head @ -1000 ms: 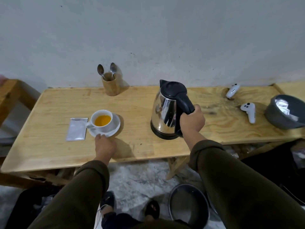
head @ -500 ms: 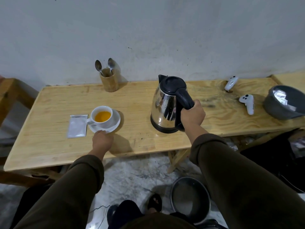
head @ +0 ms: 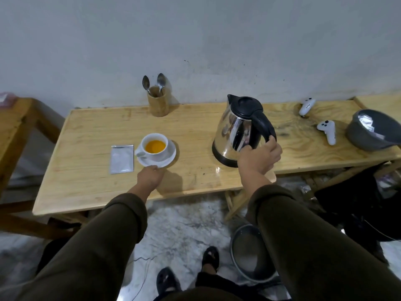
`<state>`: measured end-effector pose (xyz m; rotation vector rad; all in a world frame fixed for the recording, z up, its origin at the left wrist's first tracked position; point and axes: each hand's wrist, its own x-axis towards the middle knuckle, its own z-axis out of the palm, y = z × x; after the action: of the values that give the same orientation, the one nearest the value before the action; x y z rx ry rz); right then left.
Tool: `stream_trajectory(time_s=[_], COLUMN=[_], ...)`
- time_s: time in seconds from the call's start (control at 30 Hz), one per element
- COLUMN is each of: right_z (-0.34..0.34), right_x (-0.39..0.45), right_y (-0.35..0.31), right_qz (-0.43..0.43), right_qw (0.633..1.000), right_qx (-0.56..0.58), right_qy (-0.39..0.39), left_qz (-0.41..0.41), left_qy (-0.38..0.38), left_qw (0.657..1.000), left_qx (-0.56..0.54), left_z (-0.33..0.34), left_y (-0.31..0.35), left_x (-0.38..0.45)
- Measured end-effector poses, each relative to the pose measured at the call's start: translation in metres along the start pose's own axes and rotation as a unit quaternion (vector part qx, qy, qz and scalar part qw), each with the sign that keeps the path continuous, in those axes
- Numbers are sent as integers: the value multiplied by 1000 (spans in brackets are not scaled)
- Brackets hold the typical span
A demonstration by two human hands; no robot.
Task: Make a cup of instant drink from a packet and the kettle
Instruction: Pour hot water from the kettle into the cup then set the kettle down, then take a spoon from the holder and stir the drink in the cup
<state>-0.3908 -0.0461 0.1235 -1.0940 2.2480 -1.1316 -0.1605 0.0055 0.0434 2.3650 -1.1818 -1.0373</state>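
Head view, nearest ground first: two dark sleeves are extended from the lower edge toward the wooden table (head: 91, 192). The left hand (head: 149, 178) is placed at the near rim of the saucer (head: 159, 162), fingertips touching it; whether the rim is pinched or only steadied cannot be told. The right hand (head: 259, 156) is clamped around the lower part of the black handle of the kettle (head: 236, 129).

Compared with a second ago, the kettle is now tilted slightly toward its spout, and the grip is seen lower on the handle; the base is still close to, or on, the table. This is judged to be the start of a lift for pouring, or a setting-down; it cannot be told which.

The cup (head: 155, 146) is seated on the saucer, left of the kettle and well apart from it, and orange contents are visible inside. The silver packet (head: 121, 159) is lying flat just beside the saucer on its left.

Further back, two spoons (head: 154, 83) are held upright in a wooden holder (head: 158, 104) against the wall. Stirring is judged not yet done.
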Motion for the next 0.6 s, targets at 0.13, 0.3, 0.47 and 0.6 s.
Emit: stream_trajectory(time_s=[0.13,0.3,0.47,0.6], right_z=[23,58,106,155], right_x=[-26,-44,-43,-25], right_y=[-6,-31,-59,-89], right_qz=[-22,-24,-90,-141], right_qw=[999,988,961,929], right_qx=[17,-35,-63,-86], right_qy=[-32,-145,-253,-331], left_qz=[0,40,70,71], left_qy=[27,105,123,81], left_qw=[998,986,980,987], left_qx=[-62,-127,-140,-117], left_z=[-14,-32,-43,-46], left_y=[-8,-8,-9,-9], left_x=[-7,-18,1,26])
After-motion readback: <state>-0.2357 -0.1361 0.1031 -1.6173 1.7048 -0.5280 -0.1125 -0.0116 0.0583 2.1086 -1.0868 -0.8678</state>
